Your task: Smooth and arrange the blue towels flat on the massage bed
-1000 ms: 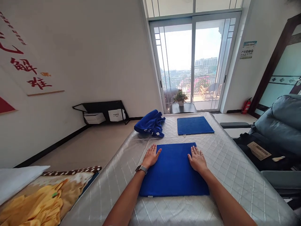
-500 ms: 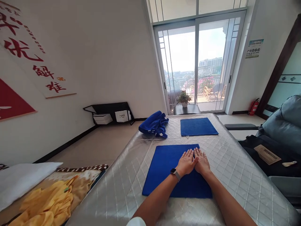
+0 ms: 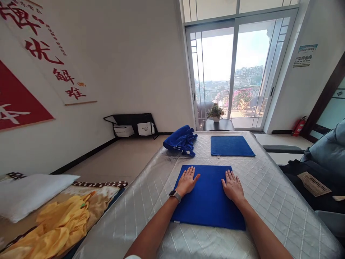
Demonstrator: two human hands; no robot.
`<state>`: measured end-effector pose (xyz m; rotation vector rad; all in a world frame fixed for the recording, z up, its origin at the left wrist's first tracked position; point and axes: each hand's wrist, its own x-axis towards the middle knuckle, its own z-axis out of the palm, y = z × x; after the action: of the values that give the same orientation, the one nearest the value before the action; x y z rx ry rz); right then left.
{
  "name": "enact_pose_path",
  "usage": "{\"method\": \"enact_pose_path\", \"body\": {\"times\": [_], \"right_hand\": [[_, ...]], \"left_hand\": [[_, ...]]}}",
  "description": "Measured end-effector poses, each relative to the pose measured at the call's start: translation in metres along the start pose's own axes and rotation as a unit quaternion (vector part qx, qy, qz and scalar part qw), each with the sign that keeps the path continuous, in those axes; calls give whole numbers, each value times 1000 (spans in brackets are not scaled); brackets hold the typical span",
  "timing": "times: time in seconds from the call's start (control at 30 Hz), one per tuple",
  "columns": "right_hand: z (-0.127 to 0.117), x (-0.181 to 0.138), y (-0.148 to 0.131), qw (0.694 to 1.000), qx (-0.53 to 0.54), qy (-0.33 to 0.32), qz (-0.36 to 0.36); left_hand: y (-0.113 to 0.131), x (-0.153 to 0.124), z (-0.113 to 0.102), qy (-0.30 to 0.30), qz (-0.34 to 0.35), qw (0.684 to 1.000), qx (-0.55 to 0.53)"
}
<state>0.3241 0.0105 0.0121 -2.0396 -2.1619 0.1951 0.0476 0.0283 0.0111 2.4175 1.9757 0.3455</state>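
Note:
A blue towel lies spread flat in a near-rectangle on the silver quilted table cover. My left hand rests flat on the towel's left side, fingers stretched out, with a watch on that wrist. Flat near the right edge is my right hand, its fingers also straight and the thumb apart. Neither hand grips anything. Farther back lies a second flat blue towel. To its left sits a crumpled heap of blue cloth with small white tags.
Yellow cloth and a white pillow lie on bedding at the left. On the right, a dark chair bears a piece of brown cardboard. A potted plant stands behind the table, before a glass sliding door.
My hands have parted from side by side on the towel's right half. The left has slid across to the left side; the right stays near the right edge. The view has shifted slightly.

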Motion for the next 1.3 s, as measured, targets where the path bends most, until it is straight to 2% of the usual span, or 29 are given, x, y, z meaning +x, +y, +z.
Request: {"method": "enact_pose_path", "body": {"times": [0.1, 0.23, 0.43, 0.7, 0.87, 1.13, 1.3], "right_hand": [[0, 0, 0, 1000, -1, 0, 1], [-1, -1, -1, 1000, -10, -5, 6], [-5, -4, -5, 1000, -28, -6, 11], [-14, 6, -8, 997, -63, -46, 10], [-22, 26, -10, 998, -60, -14, 0], [-4, 38, 0, 999, -35, 6, -7], [-1, 39, 1, 999, -34, 19, -7]], "left_hand": [[-22, -4, 1, 12, -33, 999, 10], [-31, -5, 5, 30, -46, 998, 10], [-34, -5, 6, 32, -39, 999, -8], [-37, -7, 6, 41, -29, 999, -16], [-35, -8, 1, 43, -33, 998, -20], [-34, -8, -1, 39, -31, 998, -22], [-34, -8, 1, 37, -31, 999, -17]]}}
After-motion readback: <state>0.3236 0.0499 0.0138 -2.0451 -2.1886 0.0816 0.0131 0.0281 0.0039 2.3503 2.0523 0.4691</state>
